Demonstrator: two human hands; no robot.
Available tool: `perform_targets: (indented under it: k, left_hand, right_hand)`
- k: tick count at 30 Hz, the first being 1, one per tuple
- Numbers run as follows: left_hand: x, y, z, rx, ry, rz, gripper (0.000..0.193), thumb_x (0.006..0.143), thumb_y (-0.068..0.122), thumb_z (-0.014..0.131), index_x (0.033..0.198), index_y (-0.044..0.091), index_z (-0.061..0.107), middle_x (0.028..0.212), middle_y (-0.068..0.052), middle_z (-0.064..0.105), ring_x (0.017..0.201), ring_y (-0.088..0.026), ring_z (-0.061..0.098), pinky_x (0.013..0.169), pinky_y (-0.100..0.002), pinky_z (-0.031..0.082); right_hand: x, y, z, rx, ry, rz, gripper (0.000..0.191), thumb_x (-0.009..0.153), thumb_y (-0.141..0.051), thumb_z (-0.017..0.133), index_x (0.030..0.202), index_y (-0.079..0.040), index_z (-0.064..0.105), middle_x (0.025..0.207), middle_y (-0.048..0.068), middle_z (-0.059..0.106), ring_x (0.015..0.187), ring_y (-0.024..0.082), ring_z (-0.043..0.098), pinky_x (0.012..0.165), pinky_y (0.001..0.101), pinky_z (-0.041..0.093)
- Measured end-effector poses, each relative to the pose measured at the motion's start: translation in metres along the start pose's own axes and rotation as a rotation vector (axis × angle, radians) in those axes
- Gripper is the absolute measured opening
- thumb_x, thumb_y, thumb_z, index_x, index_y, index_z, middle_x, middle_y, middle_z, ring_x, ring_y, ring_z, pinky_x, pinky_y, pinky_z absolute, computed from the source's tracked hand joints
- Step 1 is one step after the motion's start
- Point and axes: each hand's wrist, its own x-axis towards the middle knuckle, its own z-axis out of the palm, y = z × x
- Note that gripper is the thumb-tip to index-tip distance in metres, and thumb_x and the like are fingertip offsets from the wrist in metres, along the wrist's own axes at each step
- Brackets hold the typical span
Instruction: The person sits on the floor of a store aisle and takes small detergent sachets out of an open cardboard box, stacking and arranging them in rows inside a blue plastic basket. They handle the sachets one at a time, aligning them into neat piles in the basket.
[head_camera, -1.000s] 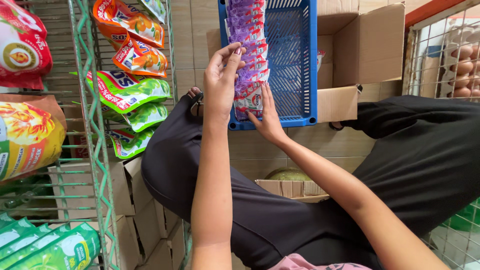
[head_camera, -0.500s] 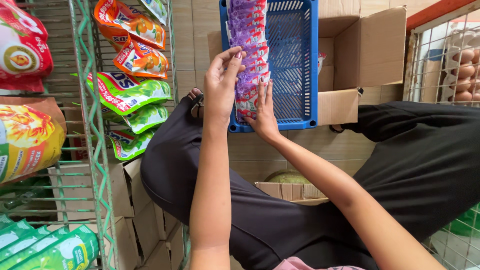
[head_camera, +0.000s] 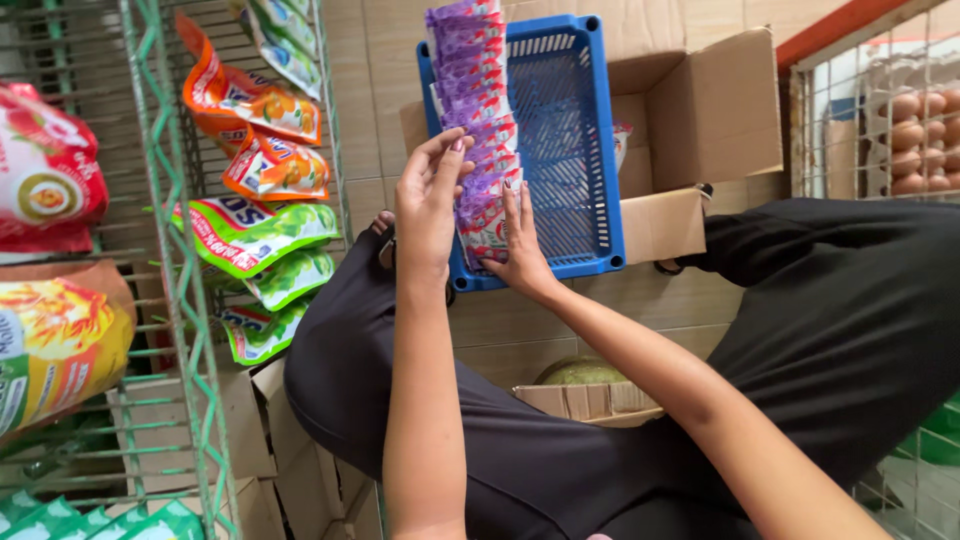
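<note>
Black-trousered legs (head_camera: 820, 340) crossed nearest the camera, filling the lower middle and right of the view, a small open cardboard box (head_camera: 585, 398) with something green and round inside wedged between the knees. Two bare forearms stretching up from the bottom edge towards the blue plastic basket (head_camera: 575, 130) beyond the knees. Left hand (head_camera: 428, 205) at the basket's near left corner, fingers straight and close together, thumb and fingertips pressed against the left edge of a strip of purple sachets (head_camera: 478, 120). Right hand (head_camera: 518, 245) just beside it, fingers spread flat over the lower sachets, palm at the basket's near rim, not closed round anything. Sachet strip lying along the basket's left wall, lower end under both hands, upper end poking past the far rim. Rest of the basket's slatted floor bare. Behind the basket, an open cardboard carton (head_camera: 700, 120) with flaps out, touching the basket's right side, on a tiled floor. At the left, a green wire rack (head_camera: 165, 250) hung with orange and green packets (head_camera: 265, 200), larger red and yellow bags further left. At the far right edge, a wire cage holding brown eggs (head_camera: 915, 140).
</note>
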Motion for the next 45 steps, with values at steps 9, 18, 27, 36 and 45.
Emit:
perform_targets:
  k: [9, 18, 27, 36, 45]
  left_hand:
    - [0.014, -0.012, 0.026, 0.021, -0.039, 0.006, 0.032, 0.103, 0.024, 0.063, 0.128, 0.004, 0.068, 0.118, -0.004, 0.075, 0.098, -0.008, 0.065, 0.087, -0.024, 0.050]
    - [0.031, -0.038, 0.065, 0.040, -0.024, 0.072, 0.028, 0.104, 0.016, 0.061, 0.126, 0.001, 0.067, 0.116, -0.006, 0.075, 0.105, -0.010, 0.069, 0.095, -0.026, 0.054]
    - [0.044, -0.052, 0.067, 0.259, 0.072, 0.006, 0.025, 0.102, 0.015, 0.066, 0.121, -0.001, 0.068, 0.110, -0.007, 0.075, 0.103, -0.011, 0.069, 0.094, -0.027, 0.055]
    - [0.053, -0.052, 0.119, 0.537, 0.014, -0.025, 0.024, 0.102, 0.021, 0.066, 0.120, 0.007, 0.070, 0.114, -0.006, 0.077, 0.104, -0.014, 0.073, 0.088, -0.029, 0.056]
    - [0.056, -0.052, 0.142, 0.624, -0.123, 0.094, 0.034, 0.103, 0.014, 0.062, 0.136, 0.008, 0.061, 0.123, -0.007, 0.073, 0.109, -0.017, 0.071, 0.088, -0.031, 0.057]
  right_hand:
    - [0.011, 0.043, -0.089, -0.113, -0.038, -0.072, 0.115, 0.079, -0.006, 0.086, 0.166, -0.010, 0.010, 0.170, 0.027, 0.008, 0.159, 0.045, 0.013, 0.128, 0.0479, 0.026]
    - [0.027, 0.089, -0.141, 0.033, 0.148, 0.191, 0.080, 0.096, -0.013, 0.067, 0.159, 0.001, 0.021, 0.145, 0.025, 0.051, 0.135, 0.041, 0.055, 0.113, 0.0423, 0.045]
    - [0.045, 0.106, -0.138, -0.157, 0.225, 0.079, 0.058, 0.101, -0.010, 0.060, 0.153, 0.002, 0.039, 0.139, 0.027, 0.057, 0.128, 0.045, 0.057, 0.108, 0.0472, 0.047]
    - [0.058, 0.109, -0.137, -0.072, 0.238, 0.212, 0.046, 0.099, -0.013, 0.064, 0.141, -0.001, 0.049, 0.122, 0.026, 0.062, 0.106, 0.045, 0.062, 0.088, 0.0477, 0.052]
    - [0.098, 0.256, -0.184, -0.228, 0.118, 0.231, 0.033, 0.087, -0.013, 0.078, 0.114, -0.001, 0.065, 0.105, 0.021, 0.070, 0.095, 0.038, 0.069, 0.083, 0.0444, 0.057]
